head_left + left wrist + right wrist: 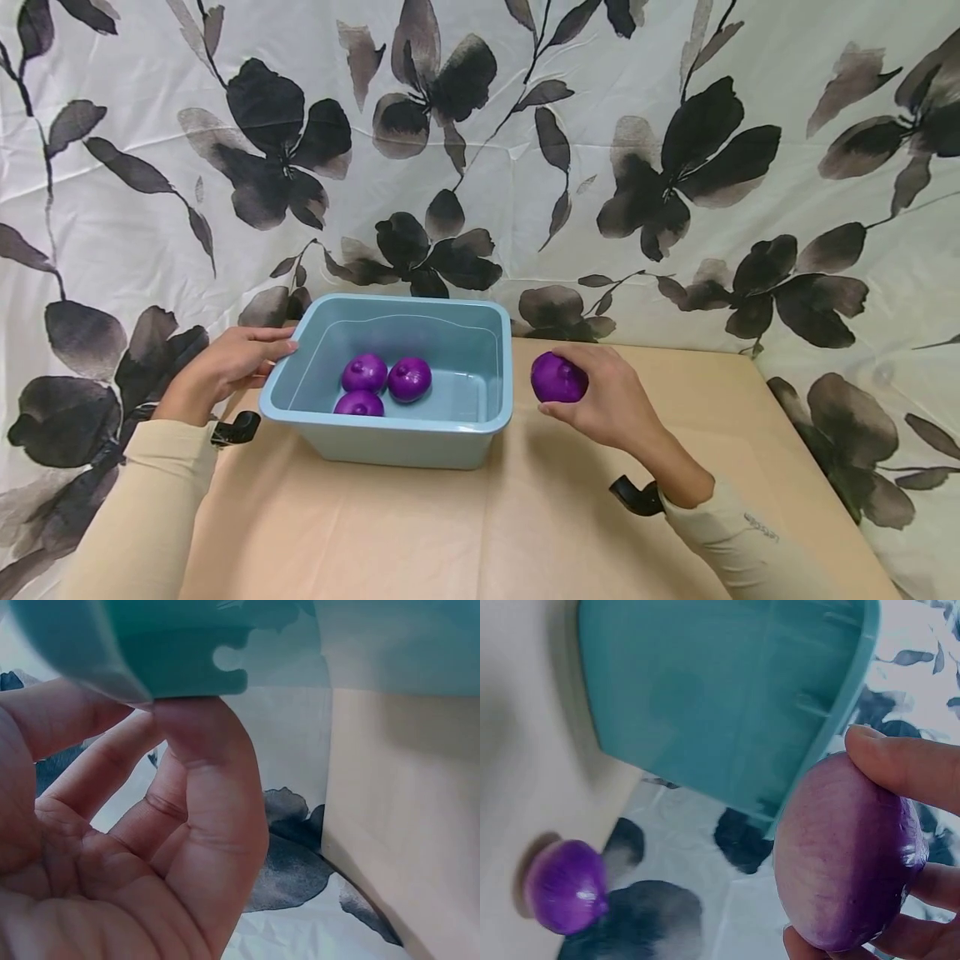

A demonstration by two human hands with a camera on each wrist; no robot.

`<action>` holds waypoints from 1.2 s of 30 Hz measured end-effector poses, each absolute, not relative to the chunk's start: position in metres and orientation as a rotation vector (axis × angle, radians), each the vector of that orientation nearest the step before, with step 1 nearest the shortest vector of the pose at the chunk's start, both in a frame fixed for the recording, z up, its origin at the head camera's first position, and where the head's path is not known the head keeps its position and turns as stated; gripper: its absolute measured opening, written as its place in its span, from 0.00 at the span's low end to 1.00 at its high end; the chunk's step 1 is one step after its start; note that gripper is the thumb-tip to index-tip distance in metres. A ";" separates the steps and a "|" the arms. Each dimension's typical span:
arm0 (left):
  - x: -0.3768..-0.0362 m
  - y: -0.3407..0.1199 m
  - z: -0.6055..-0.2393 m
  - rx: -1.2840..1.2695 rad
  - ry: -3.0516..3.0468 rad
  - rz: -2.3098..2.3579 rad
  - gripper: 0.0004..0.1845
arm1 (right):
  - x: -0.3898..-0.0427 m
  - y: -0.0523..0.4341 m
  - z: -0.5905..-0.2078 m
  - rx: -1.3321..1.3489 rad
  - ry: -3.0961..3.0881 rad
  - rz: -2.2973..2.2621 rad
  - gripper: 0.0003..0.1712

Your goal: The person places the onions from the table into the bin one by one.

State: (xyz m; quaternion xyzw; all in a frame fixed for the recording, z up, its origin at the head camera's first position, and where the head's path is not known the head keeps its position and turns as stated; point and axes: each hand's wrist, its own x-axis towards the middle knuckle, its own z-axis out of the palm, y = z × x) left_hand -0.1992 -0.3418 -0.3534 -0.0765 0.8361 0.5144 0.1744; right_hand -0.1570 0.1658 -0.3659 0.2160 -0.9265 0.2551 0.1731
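A light blue plastic bin (397, 446) stands on the table with three purple onions (409, 380) inside, grouped left of its middle. My left hand (240, 367) grips the bin's left rim; in the left wrist view a bent finger (217, 772) presses under the rim's edge. To the right of the bin, my right hand (611, 400) holds another purple onion (557, 377) between thumb and fingers. One more onion (566, 886) lies on the table in the right wrist view; in the head view it is hidden.
The table (420, 533) has a tan covering. Behind it hangs a white cloth (540, 217) printed with dark flowers, which also shows along both sides. Black camera mounts (636, 497) sit at both wrists.
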 end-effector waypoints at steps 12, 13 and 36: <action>-0.196 -0.348 -0.354 -0.252 2.394 1.456 0.35 | -0.157 0.137 -0.338 0.760 -2.588 0.684 0.41; -0.196 -0.348 -0.354 -0.252 2.391 1.460 0.36 | -0.158 0.134 -0.337 0.776 -2.582 0.690 0.41; -0.196 -0.343 -0.357 -0.252 2.401 1.525 0.34 | -0.180 0.049 -0.327 1.147 -2.545 0.561 0.39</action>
